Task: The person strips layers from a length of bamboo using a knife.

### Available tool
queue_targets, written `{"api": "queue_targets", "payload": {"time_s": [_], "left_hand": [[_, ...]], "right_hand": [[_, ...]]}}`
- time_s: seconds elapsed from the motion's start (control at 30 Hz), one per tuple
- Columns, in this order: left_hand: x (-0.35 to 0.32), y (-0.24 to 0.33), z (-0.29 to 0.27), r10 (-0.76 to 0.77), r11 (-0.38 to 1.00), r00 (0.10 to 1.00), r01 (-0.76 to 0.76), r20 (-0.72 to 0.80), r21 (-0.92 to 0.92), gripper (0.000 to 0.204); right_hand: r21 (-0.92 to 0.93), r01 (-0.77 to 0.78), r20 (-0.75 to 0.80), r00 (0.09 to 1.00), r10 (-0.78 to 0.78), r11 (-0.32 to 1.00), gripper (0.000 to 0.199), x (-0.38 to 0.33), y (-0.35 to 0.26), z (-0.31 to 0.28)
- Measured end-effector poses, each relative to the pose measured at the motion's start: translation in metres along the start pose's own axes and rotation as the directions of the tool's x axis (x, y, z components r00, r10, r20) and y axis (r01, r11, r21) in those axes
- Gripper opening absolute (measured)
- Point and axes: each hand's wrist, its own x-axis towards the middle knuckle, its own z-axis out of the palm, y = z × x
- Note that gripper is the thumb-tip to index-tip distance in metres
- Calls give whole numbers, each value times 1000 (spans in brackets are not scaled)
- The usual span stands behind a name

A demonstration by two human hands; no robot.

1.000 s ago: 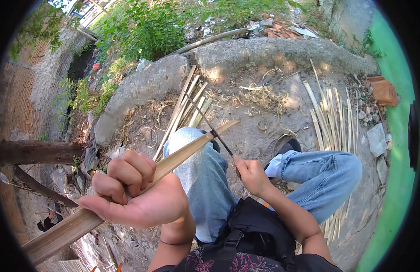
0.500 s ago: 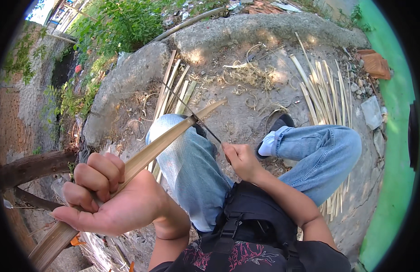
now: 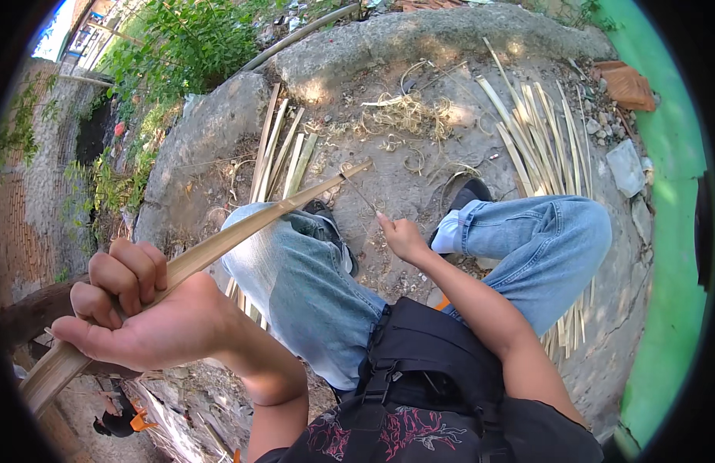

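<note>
Bamboo strip [image 3: 219,243] gripped in closed left hand [image 3: 138,320]; thin knife [image 3: 360,193] clasped by right hand [image 3: 404,239], shaving judged underway; steady blade angle needed.

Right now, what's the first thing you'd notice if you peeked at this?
A left hand, big and close at the lower left, grips a long bamboo strip slanting up toward the middle. The right hand holds a thin blade near its far tip. More split bamboo strips lie on the dirt at upper right.

A long bamboo strip [image 3: 219,247] is held across the left knee [image 3: 288,262]. 2 piles of strips [image 3: 280,150] [image 3: 539,139] are laid beyond, left and right.
</note>
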Motion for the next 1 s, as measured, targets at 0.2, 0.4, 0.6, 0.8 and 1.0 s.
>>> {"api": "queue_targets", "payload": {"time_s": [0.2, 0.4, 0.6, 0.8, 1.0], "left_hand": [[33, -17, -5, -20, 999, 990, 24, 138, -30, 48], [53, -32, -24, -42, 996, 982, 57, 184, -75, 48], [64, -61, -57, -78, 997, 994, 77, 79, 13, 47], [77, -41, -70, -66, 998, 997, 66, -27, 10, 45], [62, -59, -51, 4, 998, 999, -1, 39, -59, 41]], "right_hand": [[-5, 65, -29, 997, -65, 998, 70, 11, 4, 9], [-70, 48, -24, 998, -49, 996, 68, 43, 30, 22], [-246, 15, 45, 999, -4, 969, 68, 91, 52, 37], [-305, 87, -93, 988, -121, 948, 65, 80, 63, 30], [-208, 79, -125, 986, -107, 975, 66, 72, 55, 23]]}}
